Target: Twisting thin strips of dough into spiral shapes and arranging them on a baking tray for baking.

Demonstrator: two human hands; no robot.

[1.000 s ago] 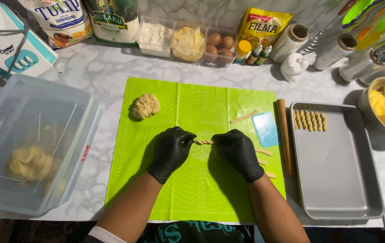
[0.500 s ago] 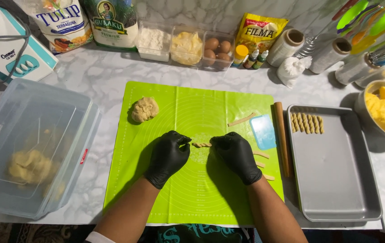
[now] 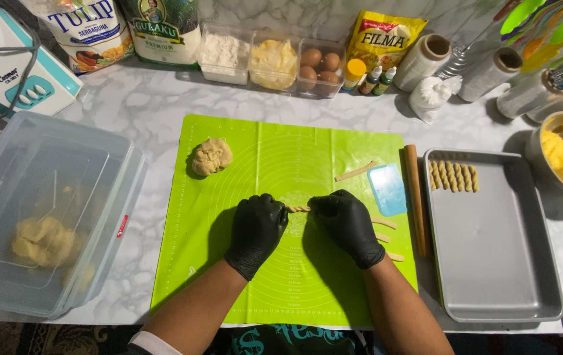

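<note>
From the head view, the left hand (image 3: 256, 225) and right hand (image 3: 346, 221) each pinch one end of a twisted dough strip (image 3: 298, 208) over the green mat (image 3: 255, 164), and should turn it evenly and gently to avoid tearing.

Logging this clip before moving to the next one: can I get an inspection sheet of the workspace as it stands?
Surface: green mat on marble counter.
Job's things: twisted dough strip held at both ends; dough ball; twists on baking tray.
Clutter: plastic box, rolling pin, blue scraper, eggs.
Grippers: left hand and right hand, black-gloved, pinching the strip.
Cables: grey cord over an appliance box.
Surroundings: bags and rolls along the wall.
</note>
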